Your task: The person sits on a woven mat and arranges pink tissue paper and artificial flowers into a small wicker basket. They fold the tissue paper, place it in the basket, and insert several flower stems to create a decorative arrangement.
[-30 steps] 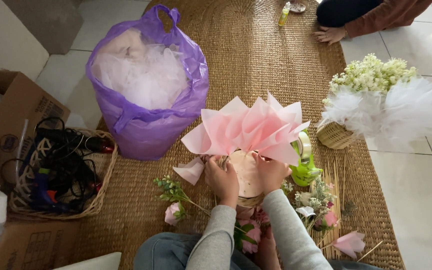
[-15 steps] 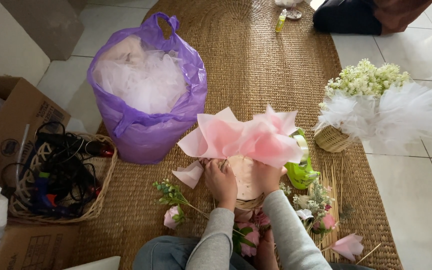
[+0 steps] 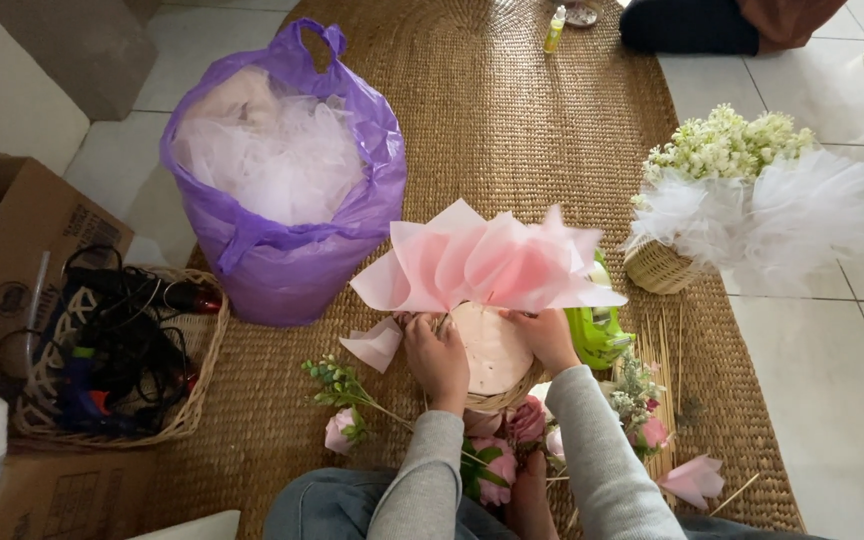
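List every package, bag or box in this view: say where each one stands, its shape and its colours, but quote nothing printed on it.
Purple plastic bag: upper left on the woven mat, bulging, open-topped, filled with white tulle.
Cardboard box: far left, brown, open flap with dark printed marks.
Small bottle: top centre, slim, yellow-green.
No screens or signs show.

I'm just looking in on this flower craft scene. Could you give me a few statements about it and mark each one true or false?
1. Both hands, left hand and right hand, are on a small round basket topped with folded pink paper. True.
2. The purple plastic bag holds red roses. False: it holds white tulle.
3. A finished basket of small white flowers stands to the right. True.
4. The wicker tray on the left is full of fruit. False: it holds tangled black cables.
5. A green tool lies beside the right hand. True.
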